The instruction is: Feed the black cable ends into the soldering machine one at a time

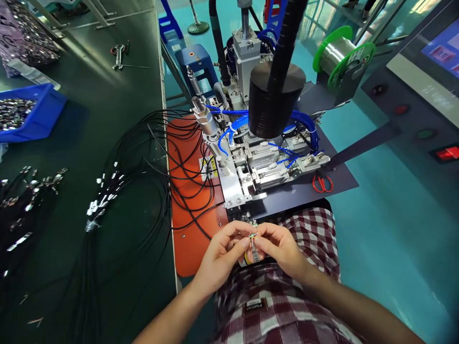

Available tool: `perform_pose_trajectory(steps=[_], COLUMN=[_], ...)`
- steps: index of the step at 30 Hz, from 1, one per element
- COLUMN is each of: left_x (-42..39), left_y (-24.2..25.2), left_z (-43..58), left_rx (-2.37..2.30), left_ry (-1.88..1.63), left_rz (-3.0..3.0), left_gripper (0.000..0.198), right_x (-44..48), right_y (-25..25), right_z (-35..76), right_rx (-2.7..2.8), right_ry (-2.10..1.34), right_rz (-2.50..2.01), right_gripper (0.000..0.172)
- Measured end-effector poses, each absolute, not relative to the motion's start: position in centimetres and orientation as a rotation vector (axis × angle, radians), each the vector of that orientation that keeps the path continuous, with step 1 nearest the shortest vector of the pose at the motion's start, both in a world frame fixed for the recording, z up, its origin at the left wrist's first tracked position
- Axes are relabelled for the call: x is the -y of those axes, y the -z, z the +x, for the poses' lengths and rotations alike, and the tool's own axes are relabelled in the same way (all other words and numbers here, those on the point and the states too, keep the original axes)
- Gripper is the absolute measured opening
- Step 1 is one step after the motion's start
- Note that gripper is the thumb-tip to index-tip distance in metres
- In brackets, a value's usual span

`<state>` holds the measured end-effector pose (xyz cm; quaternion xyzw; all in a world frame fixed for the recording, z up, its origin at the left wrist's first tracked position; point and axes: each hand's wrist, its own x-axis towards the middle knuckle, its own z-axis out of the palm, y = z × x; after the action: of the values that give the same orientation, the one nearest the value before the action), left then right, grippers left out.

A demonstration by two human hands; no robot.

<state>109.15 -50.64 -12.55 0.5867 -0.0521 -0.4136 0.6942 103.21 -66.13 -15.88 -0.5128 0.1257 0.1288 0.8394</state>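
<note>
My left hand point(229, 246) and my right hand point(278, 243) meet in front of my lap, fingertips pinched together. Between them are thin coloured wires point(253, 235), which look like the stripped end of a cable. Both thumbs and index fingers press on these wires; the exact grip is too small to make out. Just beyond my fingers stands the front edge of a metal machine point(234, 191) with pneumatic cylinders and blue air tubes. Black cables point(193, 191) run over an orange board point(197, 253) to the left of my left hand.
A bundle of black cables with metal connectors point(103, 198) lies on the dark table point(125, 296). Left are a blue bin point(39, 119) of metal parts and wrenches point(119, 57). A black exhaust hood point(276, 100) hangs over the machine. Red scissors point(322, 183) and a solder spool point(339, 57) are right.
</note>
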Motion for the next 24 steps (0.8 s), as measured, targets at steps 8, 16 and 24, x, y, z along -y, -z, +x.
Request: perform_pose_trajectory(steps=[8,16,24], left_x=[51.3,50.5,50.4], left_y=[13.9,13.4,12.9], left_z=[108.5,109.4,109.5], left_rx=[-0.058,-0.013,0.073], left_ry=[0.705,0.887,0.929], left_rz=[1.31,1.4,1.412], left_gripper=[0.018,0.021,0.018], right_x=[64.6,68.0,70.2], right_y=[16.0,15.3,14.9], right_z=[102.8,104.2,108.8], right_rx=[-0.273,-0.13,0.441], right_ry=[-0.161,-0.169,-0.403], right_rz=[-1.39,-1.608,-1.489], right_gripper=[0.021,0.015,0.011])
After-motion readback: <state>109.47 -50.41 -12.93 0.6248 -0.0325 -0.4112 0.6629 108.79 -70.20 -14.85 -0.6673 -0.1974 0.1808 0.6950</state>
